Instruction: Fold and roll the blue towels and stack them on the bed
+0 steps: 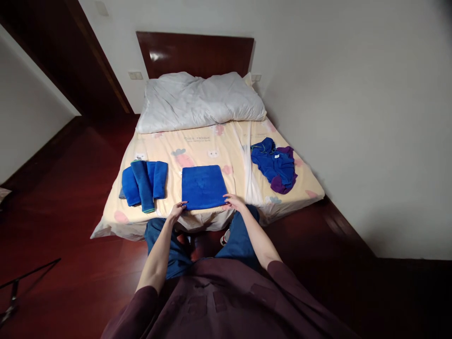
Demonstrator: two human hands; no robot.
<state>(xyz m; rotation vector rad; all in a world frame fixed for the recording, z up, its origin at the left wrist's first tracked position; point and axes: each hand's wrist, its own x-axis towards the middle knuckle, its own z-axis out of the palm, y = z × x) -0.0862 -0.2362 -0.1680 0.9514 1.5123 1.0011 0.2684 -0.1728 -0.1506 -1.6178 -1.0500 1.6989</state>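
Folded blue towel (204,187): lies flat near the foot edge of the bed (226,141), on a pale yellow sheet with cartoon prints.
Left hand (177,210): fingertips on the towel's near left corner; grip narrow, whether it pinches the cloth cannot be told.
Right hand (233,201): fingers resting on the near right corner, grip likewise unclear.
Rolled blue towels (144,183): a group to the left, apart from the folded one.
Blue and purple garment (276,165): crumpled at the right.
White pillow (199,100): against the dark wooden headboard (194,52).
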